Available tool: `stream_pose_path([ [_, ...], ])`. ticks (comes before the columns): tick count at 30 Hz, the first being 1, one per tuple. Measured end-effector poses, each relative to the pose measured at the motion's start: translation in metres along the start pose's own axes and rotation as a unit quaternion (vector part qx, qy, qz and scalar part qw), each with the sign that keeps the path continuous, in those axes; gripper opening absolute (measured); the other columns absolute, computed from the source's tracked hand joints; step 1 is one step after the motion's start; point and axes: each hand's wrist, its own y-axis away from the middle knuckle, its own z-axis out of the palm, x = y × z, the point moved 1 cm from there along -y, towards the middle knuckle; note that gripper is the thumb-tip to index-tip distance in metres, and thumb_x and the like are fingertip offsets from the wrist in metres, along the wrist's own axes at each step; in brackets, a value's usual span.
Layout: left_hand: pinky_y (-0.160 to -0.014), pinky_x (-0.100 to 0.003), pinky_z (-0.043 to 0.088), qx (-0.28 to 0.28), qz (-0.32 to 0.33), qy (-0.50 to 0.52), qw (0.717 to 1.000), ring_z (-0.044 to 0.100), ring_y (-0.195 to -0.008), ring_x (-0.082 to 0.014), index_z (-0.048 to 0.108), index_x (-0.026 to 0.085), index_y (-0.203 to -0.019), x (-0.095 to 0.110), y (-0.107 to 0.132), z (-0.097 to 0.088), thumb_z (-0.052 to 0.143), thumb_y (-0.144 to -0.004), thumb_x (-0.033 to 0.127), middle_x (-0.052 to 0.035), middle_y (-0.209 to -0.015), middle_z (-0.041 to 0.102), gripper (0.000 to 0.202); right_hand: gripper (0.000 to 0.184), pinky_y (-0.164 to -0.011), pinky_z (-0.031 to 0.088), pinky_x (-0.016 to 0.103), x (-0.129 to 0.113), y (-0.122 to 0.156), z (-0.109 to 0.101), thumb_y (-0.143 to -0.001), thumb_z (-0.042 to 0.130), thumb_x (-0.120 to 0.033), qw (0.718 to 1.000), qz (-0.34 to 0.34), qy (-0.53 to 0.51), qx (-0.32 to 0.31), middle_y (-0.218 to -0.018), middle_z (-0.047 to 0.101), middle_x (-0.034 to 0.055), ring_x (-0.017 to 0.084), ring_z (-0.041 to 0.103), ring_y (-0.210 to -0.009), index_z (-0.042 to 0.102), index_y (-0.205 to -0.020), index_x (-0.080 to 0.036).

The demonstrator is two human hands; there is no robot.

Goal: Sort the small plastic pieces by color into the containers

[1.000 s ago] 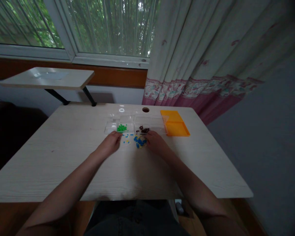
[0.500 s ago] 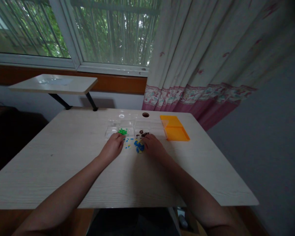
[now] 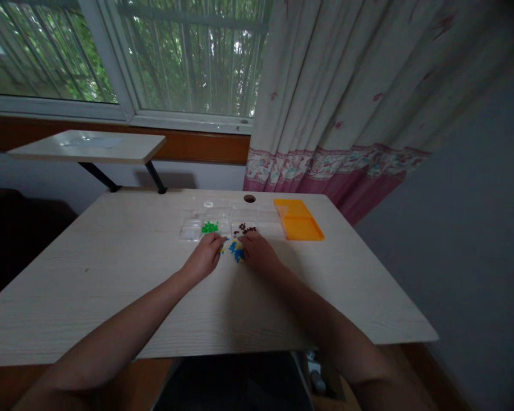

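A small loose pile of blue and yellow pieces (image 3: pixel 237 251) lies on the table between my two hands. My left hand (image 3: pixel 203 257) is at the pile's left side, fingers curled together, with a few blue and yellow bits by the fingertips. On the right, my right hand (image 3: pixel 259 251) rests against the pile with its fingers bent and pressed together; anything in them is too small to name. Just beyond the hands stand clear plastic compartment trays (image 3: pixel 191 228). Green pieces (image 3: pixel 209 227) fill one compartment, and dark brown pieces (image 3: pixel 245 229) lie in another.
An orange tray (image 3: pixel 302 225) lies at the right of the clear trays. Behind them the table (image 3: pixel 154 228) has a round cable hole (image 3: pixel 249 198). A raised shelf (image 3: pixel 89 147) on black legs stands at the back left, and a curtain (image 3: pixel 317 114) hangs behind.
My left hand has moved right, closer to the pile, and now covers some of the scattered blue and yellow pieces. My right hand stays beside the pile. The view has shifted slightly.
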Motion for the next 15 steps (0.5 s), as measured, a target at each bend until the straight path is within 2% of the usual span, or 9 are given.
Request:
stream_pose_path([
  [5,-0.094,-0.044,0.049,0.008,-0.012,-0.017,1.000,0.052,-0.101,-0.0250,0.063,0.013,-0.122,0.002,-0.002,0.002,0.045,-0.093,0.013,-0.0127,-0.104,0.056,0.034,0.028,-0.096,0.043,0.033,-0.004,-0.001,0.003,-0.088,0.052,-0.010,1.000,-0.014,0.005,-0.011,-0.104,0.061,0.0134,0.023,0.055,-0.101,0.067,-0.112,-0.011],
  [9,-0.094,-0.043,0.048,-0.010,0.002,-0.018,1.000,0.052,-0.101,-0.0254,0.066,0.016,-0.119,0.007,-0.003,-0.001,0.047,-0.095,0.018,-0.0123,-0.104,0.057,0.030,0.038,-0.098,0.042,0.032,-0.003,-0.002,0.004,-0.089,0.052,-0.010,1.000,0.002,-0.007,-0.003,-0.107,0.061,0.0132,0.022,0.055,-0.102,0.062,-0.126,-0.011],
  [13,-0.093,-0.041,0.047,-0.029,0.006,0.007,1.000,0.053,-0.101,-0.0247,0.066,0.018,-0.120,0.011,-0.003,-0.006,0.049,-0.095,0.019,-0.0112,-0.104,0.058,0.031,0.031,-0.094,0.043,0.031,-0.003,-0.002,0.002,-0.089,0.051,-0.009,0.999,-0.006,-0.032,-0.013,-0.101,0.060,0.0111,0.020,0.056,-0.098,0.068,-0.114,-0.013],
  [15,-0.094,-0.041,0.047,-0.030,0.000,0.018,0.999,0.054,-0.102,-0.0247,0.065,0.018,-0.121,0.010,-0.003,-0.008,0.048,-0.094,0.018,-0.0112,-0.104,0.058,0.031,0.033,-0.095,0.044,0.031,-0.001,-0.002,0.002,-0.087,0.051,-0.006,0.999,-0.011,-0.053,-0.003,-0.103,0.060,0.0112,0.020,0.055,-0.100,0.067,-0.114,-0.013],
])
